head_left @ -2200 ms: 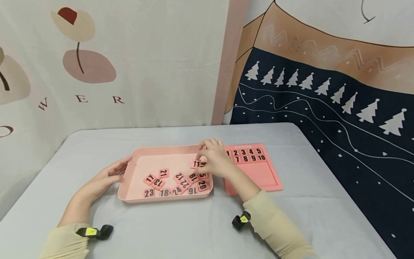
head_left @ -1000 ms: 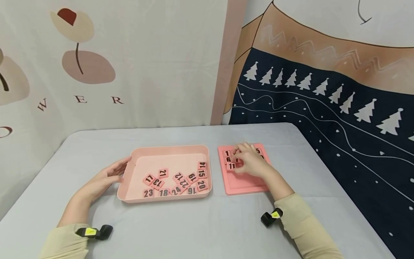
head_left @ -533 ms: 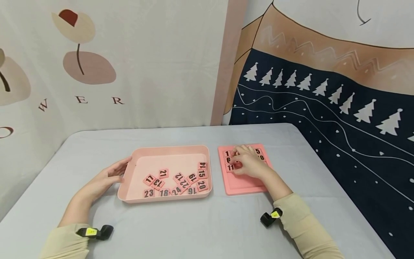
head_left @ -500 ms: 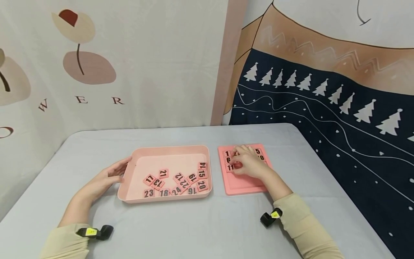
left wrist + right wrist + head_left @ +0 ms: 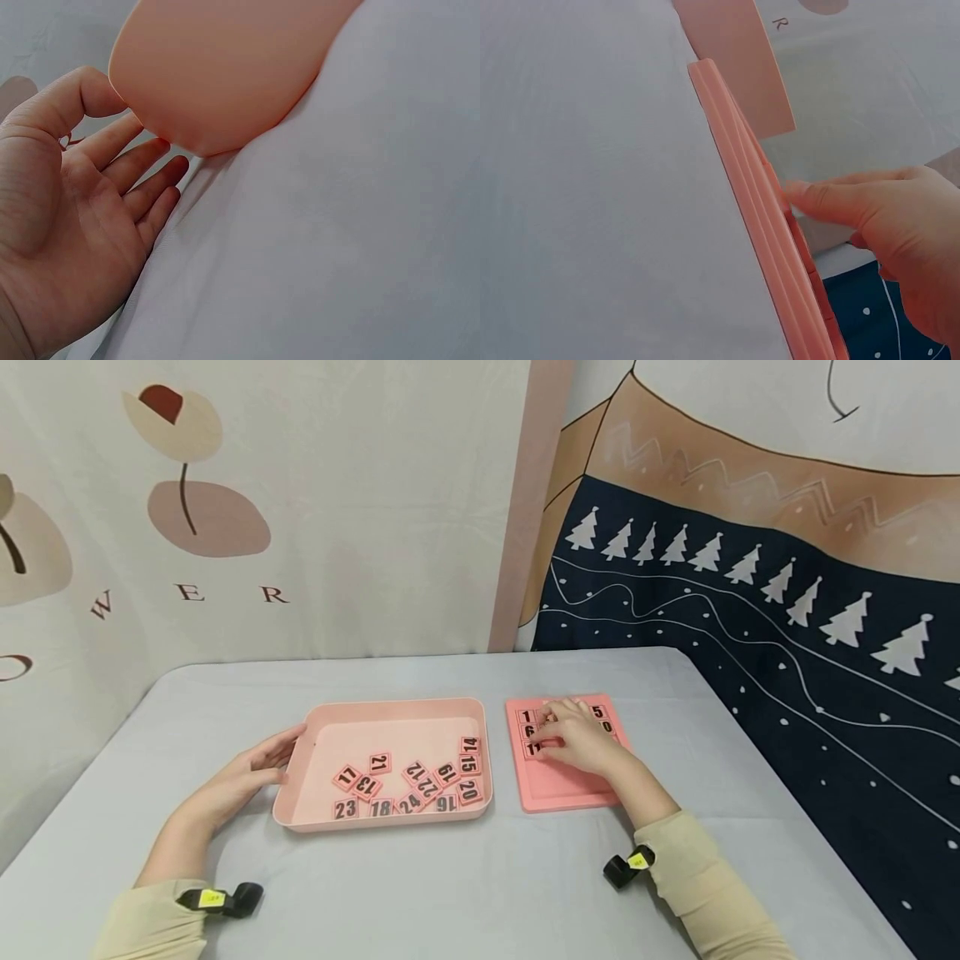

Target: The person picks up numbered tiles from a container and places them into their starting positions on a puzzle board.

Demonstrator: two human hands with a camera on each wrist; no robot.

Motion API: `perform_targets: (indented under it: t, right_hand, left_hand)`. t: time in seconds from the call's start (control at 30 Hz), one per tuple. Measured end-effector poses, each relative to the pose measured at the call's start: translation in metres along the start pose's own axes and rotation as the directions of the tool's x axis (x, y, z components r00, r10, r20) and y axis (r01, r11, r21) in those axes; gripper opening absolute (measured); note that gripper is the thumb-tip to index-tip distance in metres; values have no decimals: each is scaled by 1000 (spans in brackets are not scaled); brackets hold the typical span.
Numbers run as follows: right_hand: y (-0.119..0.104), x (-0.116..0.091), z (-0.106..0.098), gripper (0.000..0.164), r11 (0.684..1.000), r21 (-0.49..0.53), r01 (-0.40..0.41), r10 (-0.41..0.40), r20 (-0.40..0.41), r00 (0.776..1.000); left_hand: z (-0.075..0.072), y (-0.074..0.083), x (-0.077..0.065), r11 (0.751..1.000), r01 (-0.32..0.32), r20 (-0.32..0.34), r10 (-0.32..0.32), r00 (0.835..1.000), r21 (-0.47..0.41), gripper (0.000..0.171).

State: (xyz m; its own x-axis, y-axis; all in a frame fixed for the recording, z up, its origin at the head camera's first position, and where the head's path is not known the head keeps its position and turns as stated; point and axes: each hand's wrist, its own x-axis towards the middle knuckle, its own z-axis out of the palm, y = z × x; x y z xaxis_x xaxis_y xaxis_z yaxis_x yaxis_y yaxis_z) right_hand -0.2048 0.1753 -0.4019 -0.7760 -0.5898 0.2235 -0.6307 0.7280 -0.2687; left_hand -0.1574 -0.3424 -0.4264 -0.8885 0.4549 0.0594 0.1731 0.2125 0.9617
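My right hand (image 5: 581, 739) is over the pink number board (image 5: 573, 785). Its thumb and index finger hold the number 11 tile (image 5: 533, 749) at the left of the third row, and the fingers partly cover it. In the right wrist view the thumb of my right hand (image 5: 900, 232) meets the tiles along the board (image 5: 742, 187), which is seen edge-on. Relaxed, nearly straight fingers of my left hand (image 5: 232, 781) touch the left end of the pink tray (image 5: 296, 793). In the left wrist view my left hand (image 5: 82, 195) lies against the tray's rounded corner (image 5: 210, 82).
Several loose number tiles lie in the tray, among them 21 (image 5: 380, 763), 23 (image 5: 346, 808) and 14 (image 5: 469, 744). Tray and board stand side by side on a pale cloth (image 5: 420, 893), a narrow gap between them. Printed curtains (image 5: 375, 527) hang behind the table.
My right hand has carried the 11 tile from the tray rightward to the board, where it now sits below the 6. Its fingers have shifted slightly over the tile. The left hand has stayed put.
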Motion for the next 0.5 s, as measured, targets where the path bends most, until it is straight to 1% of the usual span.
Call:
perform_targets:
  t: [0.13,0.23,0.3,0.37,0.5]
  right_hand:
    - [-6,1,-4,21,998,55,18,-15,-62,998]
    - [-16,7,-7,23,994,95,62,-51,-116,992]
    - [-23,11,-7,24,990,108,87,-72,-136,988]
    - [-31,17,-7,24,987,122,109,-91,-145,985]
    - [-47,32,-1,25,982,117,147,-134,-117,984]
  left_hand:
    - [-1,-1,0,1000,-11,3,11,1000,7,68]
    - [-1,0,0,1000,-17,1,17,1000,7,67]
    - [-1,0,0,1000,-20,3,20,1000,7,67]
    - [0,0,0,1000,-22,8,22,1000,3,68]
    - [0,1,0,1000,-24,12,24,1000,1,68]
